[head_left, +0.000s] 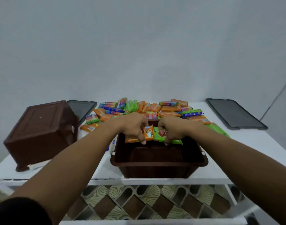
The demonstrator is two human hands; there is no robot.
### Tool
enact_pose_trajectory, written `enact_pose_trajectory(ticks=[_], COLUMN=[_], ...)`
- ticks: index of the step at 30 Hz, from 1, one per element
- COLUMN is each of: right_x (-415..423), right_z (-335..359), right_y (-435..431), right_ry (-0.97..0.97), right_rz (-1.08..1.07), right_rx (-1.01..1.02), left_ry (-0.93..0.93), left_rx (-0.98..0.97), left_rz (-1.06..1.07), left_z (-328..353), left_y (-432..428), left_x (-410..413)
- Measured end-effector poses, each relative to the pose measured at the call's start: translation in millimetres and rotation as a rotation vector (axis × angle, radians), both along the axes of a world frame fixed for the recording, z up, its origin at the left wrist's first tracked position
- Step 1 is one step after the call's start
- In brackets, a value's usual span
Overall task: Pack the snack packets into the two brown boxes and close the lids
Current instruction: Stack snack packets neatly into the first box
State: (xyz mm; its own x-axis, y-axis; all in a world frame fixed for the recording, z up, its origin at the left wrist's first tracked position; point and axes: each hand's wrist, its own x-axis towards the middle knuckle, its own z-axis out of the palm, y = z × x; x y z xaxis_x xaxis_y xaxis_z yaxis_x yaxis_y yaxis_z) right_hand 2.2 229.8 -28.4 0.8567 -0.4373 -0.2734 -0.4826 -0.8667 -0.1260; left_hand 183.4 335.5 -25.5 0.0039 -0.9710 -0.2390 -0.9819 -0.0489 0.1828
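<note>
White table before a plain pale wall, both hands working at the open brown box.
Both bare forearms stretch forward and converge; the left hand, knuckles up and fingers curled down, pinches an orange packet, and the right hand grips a green packet touching it, at the box's far side. Loose snack packets lie heaped behind. A second brown box lies overturned at left; a left lid and a right lid lie flat.
</note>
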Motion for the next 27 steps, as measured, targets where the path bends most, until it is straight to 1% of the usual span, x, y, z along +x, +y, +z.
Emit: enact_pose_trajectory(ticks=[6,8,13,19,24,27], right_x=[4.7,4.7,-3.0,-4.9,-4.9,-5.9], right_z=[-39.1,-46.7,-62.1,-65.3,-65.8,-67.4], right_y=[8.6,9.6,9.9,5.7,5.1,4.3], right_ry=[0.044,0.061,0.077,0.076,0.070,0.046], right_rz=[-0.057,-0.071,-0.075,-0.069,-0.053,-0.085], right_rx=[-0.001,-0.002,0.013,0.041,0.039,0.074], left_ry=[-0.073,-0.127,-0.221,-0.324,-0.343,-0.268], left_rx=[0.052,0.072,0.080,0.087,0.063,0.037], left_rz=[0.007,0.009,-0.027,-0.079,-0.132,-0.098], left_z=[-31.7,-38.1,-50.8,-58.1,-61.7,-62.0], left_y=[2.8,-0.3,-9.0,-12.5,-11.5,-12.3], left_x=[-11.6,-20.0,-37.3,-37.9,-39.2,-36.1])
